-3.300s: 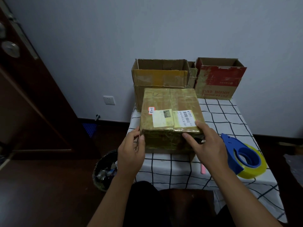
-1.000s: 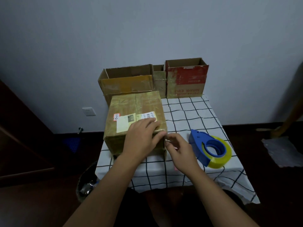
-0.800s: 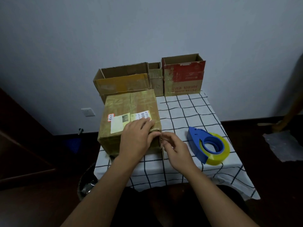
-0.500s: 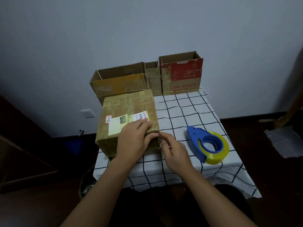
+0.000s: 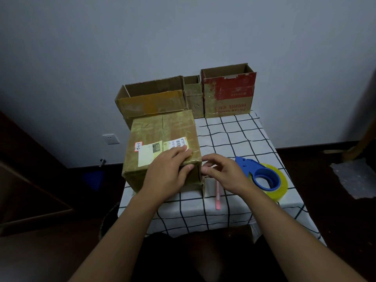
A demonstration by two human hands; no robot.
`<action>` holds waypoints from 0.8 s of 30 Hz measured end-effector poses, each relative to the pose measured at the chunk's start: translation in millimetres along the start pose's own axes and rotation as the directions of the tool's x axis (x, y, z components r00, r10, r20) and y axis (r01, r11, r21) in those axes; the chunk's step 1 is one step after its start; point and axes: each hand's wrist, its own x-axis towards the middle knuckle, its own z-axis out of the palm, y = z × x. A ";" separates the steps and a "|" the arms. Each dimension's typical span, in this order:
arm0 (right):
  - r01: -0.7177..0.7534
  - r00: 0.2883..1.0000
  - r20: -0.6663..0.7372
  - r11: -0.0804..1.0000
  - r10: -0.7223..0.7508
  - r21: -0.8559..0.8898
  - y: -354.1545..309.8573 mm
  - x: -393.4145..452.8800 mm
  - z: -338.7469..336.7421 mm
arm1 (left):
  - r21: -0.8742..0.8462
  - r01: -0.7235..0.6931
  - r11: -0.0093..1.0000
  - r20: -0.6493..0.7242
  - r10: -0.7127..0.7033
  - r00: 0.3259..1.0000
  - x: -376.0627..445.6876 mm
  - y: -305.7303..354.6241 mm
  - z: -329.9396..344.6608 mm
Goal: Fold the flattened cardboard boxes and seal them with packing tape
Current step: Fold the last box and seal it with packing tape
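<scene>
Since the earlier frames, both hands have stayed at the near right corner of the sealed box, and only the view has shifted a little. Nearest, the left hand lies flat on the box top, its fingers straight over the white label and its thumb on the front face. The right hand is just beside that corner with curled fingers; whether they pinch tape, I cannot tell. A pink pen-like stick lies on the checked tablecloth below this hand. To the right sits the blue tape dispenser with its yellowish roll. Farther back, three open boxes stand at the wall: a wide brown box, a narrow box and a red box.
</scene>
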 end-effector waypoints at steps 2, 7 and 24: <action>0.013 0.999 -0.027 0.994 -0.016 -0.110 1.2 2.4 0.9 | -0.002 -0.002 1.000 0.007 0.002 1.000 0.5 0.6 -0.8; 0.150 0.984 -0.004 0.831 -0.180 -0.536 -2.3 -0.3 6.9 | 0.003 0.031 1.000 0.009 -0.031 0.999 0.4 6.4 -3.6; 0.153 0.923 -0.040 0.462 -0.383 -0.873 -7.8 -12.5 31.4 | -0.021 0.036 0.999 -0.012 -0.036 0.999 -3.6 8.5 -2.9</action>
